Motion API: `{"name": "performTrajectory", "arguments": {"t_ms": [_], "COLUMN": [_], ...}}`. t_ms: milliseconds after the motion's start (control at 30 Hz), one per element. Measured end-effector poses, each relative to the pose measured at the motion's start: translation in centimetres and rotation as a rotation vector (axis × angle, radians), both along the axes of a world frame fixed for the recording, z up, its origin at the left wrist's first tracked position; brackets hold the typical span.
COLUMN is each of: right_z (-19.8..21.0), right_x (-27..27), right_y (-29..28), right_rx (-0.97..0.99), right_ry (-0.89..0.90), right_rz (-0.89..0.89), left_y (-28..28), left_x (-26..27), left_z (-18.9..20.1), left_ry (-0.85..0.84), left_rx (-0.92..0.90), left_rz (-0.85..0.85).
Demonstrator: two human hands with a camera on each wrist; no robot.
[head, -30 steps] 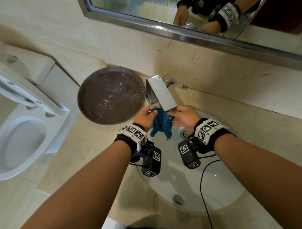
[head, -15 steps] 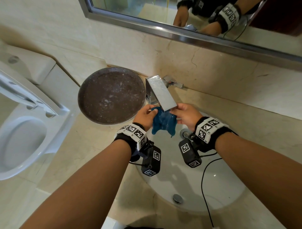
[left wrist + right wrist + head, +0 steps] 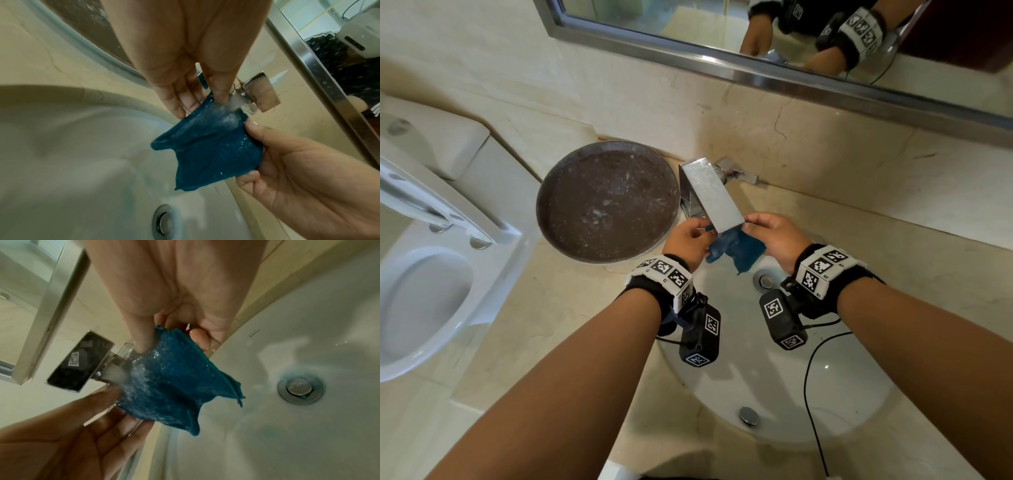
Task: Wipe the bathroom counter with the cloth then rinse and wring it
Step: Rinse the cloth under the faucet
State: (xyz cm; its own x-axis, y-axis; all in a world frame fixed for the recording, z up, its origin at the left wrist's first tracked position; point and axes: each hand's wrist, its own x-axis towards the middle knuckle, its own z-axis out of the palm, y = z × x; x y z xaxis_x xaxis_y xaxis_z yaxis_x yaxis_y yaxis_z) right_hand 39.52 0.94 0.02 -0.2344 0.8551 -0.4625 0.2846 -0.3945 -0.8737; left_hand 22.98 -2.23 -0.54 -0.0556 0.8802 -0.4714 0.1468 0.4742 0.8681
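A small blue cloth (image 3: 738,253) (image 3: 207,149) (image 3: 174,386) hangs spread under the chrome faucet (image 3: 714,195) spout, over the white sink (image 3: 835,390). Water from the faucet (image 3: 82,363) splashes on the cloth's upper part. My left hand (image 3: 688,240) (image 3: 197,99) pinches the cloth's left edge between thumb and fingers. My right hand (image 3: 770,233) (image 3: 170,339) pinches the right edge, thumb on the wet face and fingers behind. The faucet spout hides the cloth's top in the head view.
A round dark tray (image 3: 607,202) sits on the beige counter (image 3: 558,308) left of the faucet. The sink drain (image 3: 765,281) (image 3: 300,388) lies below the cloth. A toilet (image 3: 428,267) stands at the far left. A mirror (image 3: 791,31) runs along the back wall.
Both hands moved apart and slightly up, stretching the bunched cloth out flat under the spout.
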Motion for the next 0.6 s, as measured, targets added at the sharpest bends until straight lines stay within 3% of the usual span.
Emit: {"name": "performTrajectory", "arguments": {"t_ms": [233, 600], "right_z": [0.0, 0.3], "right_x": [0.1, -0.1], "right_y": [-0.5, -1.0], "right_rx": [0.007, 0.013], "right_ry": [-0.002, -0.041], "right_rz": [-0.024, 0.020], "left_y": [0.1, 0.0], "left_x": [0.6, 0.1], "left_z": [0.1, -2.6], "left_ry": [0.100, 0.026], "left_rx": [0.055, 0.072], "left_rz": [-0.036, -0.037]}}
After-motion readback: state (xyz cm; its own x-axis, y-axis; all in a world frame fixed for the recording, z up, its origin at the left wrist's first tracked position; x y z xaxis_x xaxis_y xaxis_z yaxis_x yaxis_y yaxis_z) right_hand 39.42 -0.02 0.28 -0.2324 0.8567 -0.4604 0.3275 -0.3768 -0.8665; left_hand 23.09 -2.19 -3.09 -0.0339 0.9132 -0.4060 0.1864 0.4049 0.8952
